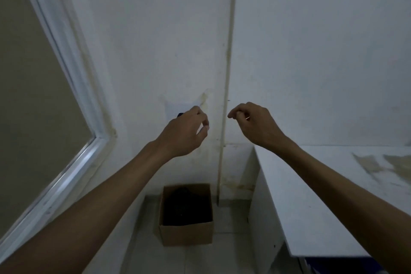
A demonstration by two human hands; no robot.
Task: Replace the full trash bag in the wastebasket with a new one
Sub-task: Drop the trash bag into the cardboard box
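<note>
A brown cardboard box point(186, 232) stands on the floor against the wall and serves as the wastebasket. Inside it lies a dark, bag-like mass point(185, 204). Both arms are raised high above the box, in front of the white wall. My left hand point(185, 132) has its fingers curled, and a small dark tip point(180, 115) pokes out behind its knuckles; what it belongs to is hidden. My right hand point(251, 123) is also curled, fingertips near the thumb, with nothing plainly in it. The two hands hang apart at the same height.
A white counter point(315, 196) runs along the right side, close to the box. A white-framed window or panel point(66, 95) slants along the left wall. Pale tiled floor point(231, 251) surrounds the box. A thin pipe point(224, 140) runs down the wall corner.
</note>
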